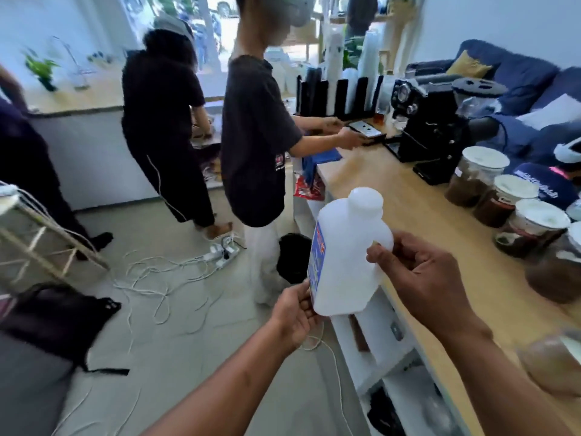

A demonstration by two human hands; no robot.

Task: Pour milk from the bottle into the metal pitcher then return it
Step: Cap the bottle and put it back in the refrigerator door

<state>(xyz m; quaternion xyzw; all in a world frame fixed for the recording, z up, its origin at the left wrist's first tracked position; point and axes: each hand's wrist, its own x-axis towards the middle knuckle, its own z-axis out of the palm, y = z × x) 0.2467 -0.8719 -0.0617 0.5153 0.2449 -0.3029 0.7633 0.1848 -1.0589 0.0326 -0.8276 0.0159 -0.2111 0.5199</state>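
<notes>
White milk bottle (345, 256) upright, cap up, left hand (295, 313), right hand (421, 278) gripping

Pale grey floor (176, 357) strewn with white cables (157, 278); white walls (503, 23), bright daylit windows (201, 29) behind. Light wooden counter (408, 196) right, white shelving (371, 344) beneath; blue sofa (518, 77) far right.

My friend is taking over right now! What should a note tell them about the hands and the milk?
Left hand: holds the white milk bottle at its bottom corner.
Right hand: pinches the bottle's handle side.
The bottle is upright, cap on, held in the air at the edge of the wooden counter.
No metal pitcher is in view.
Done: bottle picked up.
Left: uncap, pour, put it back.
</notes>
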